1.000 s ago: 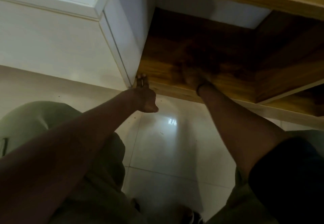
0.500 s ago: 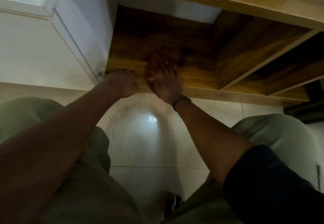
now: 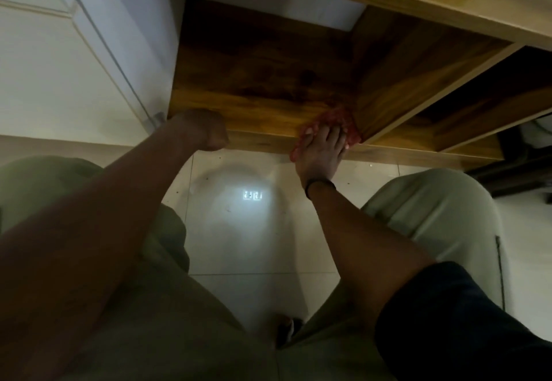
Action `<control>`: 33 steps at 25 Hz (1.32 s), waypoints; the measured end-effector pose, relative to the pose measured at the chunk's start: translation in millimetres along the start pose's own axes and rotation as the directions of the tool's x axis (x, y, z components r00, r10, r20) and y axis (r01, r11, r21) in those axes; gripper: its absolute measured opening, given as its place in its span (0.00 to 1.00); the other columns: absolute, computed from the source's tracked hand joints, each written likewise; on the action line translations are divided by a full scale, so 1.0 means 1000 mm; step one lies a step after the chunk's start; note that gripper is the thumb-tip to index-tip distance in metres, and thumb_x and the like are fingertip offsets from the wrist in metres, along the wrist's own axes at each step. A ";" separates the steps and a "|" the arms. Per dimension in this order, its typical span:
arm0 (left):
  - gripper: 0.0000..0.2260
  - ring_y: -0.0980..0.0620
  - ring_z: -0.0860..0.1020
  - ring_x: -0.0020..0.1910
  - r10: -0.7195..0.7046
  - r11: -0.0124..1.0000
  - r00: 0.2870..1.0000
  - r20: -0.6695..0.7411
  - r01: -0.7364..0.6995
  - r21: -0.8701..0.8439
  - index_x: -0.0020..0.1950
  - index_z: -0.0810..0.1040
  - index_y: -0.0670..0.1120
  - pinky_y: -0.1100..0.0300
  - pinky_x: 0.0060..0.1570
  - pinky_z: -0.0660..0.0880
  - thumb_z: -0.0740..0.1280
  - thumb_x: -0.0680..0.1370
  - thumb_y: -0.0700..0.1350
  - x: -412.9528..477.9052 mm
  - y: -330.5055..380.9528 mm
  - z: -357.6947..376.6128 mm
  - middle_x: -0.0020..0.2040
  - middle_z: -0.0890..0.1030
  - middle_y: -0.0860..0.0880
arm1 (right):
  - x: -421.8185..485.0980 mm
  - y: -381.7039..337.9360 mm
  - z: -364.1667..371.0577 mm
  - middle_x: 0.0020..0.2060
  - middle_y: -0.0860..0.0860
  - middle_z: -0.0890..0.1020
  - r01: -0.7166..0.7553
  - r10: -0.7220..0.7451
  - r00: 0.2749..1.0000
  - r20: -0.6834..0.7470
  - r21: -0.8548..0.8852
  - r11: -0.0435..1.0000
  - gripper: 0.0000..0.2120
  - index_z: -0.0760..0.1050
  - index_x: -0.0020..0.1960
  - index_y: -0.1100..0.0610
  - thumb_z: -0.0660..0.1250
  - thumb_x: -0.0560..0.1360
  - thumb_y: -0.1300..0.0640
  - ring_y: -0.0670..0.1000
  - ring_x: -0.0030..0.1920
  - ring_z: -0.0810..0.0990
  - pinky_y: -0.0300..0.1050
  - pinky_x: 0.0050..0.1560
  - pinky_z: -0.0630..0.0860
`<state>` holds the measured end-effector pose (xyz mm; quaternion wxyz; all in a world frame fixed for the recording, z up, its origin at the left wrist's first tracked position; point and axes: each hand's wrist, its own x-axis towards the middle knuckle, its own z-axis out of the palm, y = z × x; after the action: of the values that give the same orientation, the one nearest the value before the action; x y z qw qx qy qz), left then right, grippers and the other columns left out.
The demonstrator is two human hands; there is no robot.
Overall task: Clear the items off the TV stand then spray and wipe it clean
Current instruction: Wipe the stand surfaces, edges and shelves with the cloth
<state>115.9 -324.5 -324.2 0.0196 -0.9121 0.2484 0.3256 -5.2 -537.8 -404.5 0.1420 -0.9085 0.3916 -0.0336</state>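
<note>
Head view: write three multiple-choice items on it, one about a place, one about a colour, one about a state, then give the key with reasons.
1. Where on the wooden shelf does the cloth lie?
A. at its front right corner, against the divider panel
B. deep at the back left
C. on the floor tiles

2. What colour is the cloth?
A. blue
B. red
C. white

3. How does the left hand rest?
A. spread flat on the floor
B. holding a spray bottle
C. closed in a fist at the shelf's front left edge

Key: 1 A, the cloth sits where the shelf's front edge meets the upright divider. 2 B, reddish fabric shows around the fingers of the right hand, which presses on it. 3 C, the knuckles are curled at the edge beside the white cabinet, with nothing visible in the fist.
</note>
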 end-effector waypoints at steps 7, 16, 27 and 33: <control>0.14 0.50 0.69 0.35 0.073 0.991 0.996 -0.044 -0.077 -0.113 0.40 0.71 0.47 0.55 0.40 0.66 0.60 0.85 0.47 0.010 0.010 -0.005 0.37 0.73 0.46 | -0.029 -0.082 0.032 0.81 0.58 0.60 0.684 -0.634 0.711 0.305 -0.093 0.723 0.26 0.60 0.81 0.52 0.55 0.86 0.46 0.63 0.82 0.55 0.66 0.80 0.54; 0.13 0.48 0.74 0.41 0.041 0.999 0.996 -0.081 -0.039 0.028 0.38 0.73 0.48 0.54 0.44 0.71 0.62 0.82 0.48 -0.002 0.013 -0.004 0.41 0.75 0.47 | 0.022 0.018 -0.073 0.75 0.61 0.70 0.195 -0.164 0.912 0.375 -0.044 0.980 0.28 0.60 0.81 0.55 0.63 0.82 0.62 0.65 0.73 0.71 0.62 0.68 0.74; 0.21 0.45 0.71 0.73 0.288 0.869 0.836 -0.466 -0.433 -0.239 0.77 0.69 0.57 0.50 0.61 0.72 0.62 0.83 0.57 -0.004 0.161 -0.031 0.77 0.71 0.50 | 0.013 0.124 -0.315 0.63 0.56 0.83 -0.341 -0.221 0.837 0.500 0.793 0.504 0.19 0.73 0.73 0.50 0.62 0.83 0.50 0.58 0.61 0.84 0.52 0.55 0.83; 0.43 0.38 0.65 0.77 0.329 0.863 0.895 -0.302 -0.415 -0.290 0.83 0.53 0.52 0.43 0.70 0.69 0.67 0.75 0.69 0.043 0.272 -0.039 0.81 0.62 0.44 | 0.028 0.180 -0.271 0.62 0.57 0.82 -0.304 0.060 0.949 0.308 0.857 0.416 0.17 0.71 0.74 0.53 0.59 0.86 0.53 0.59 0.60 0.83 0.61 0.63 0.80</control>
<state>40.5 -589.0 -285.2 -0.2354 -0.8681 0.3599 0.2481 -159.3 -738.3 -197.6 0.6479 -0.6433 0.3914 -0.1147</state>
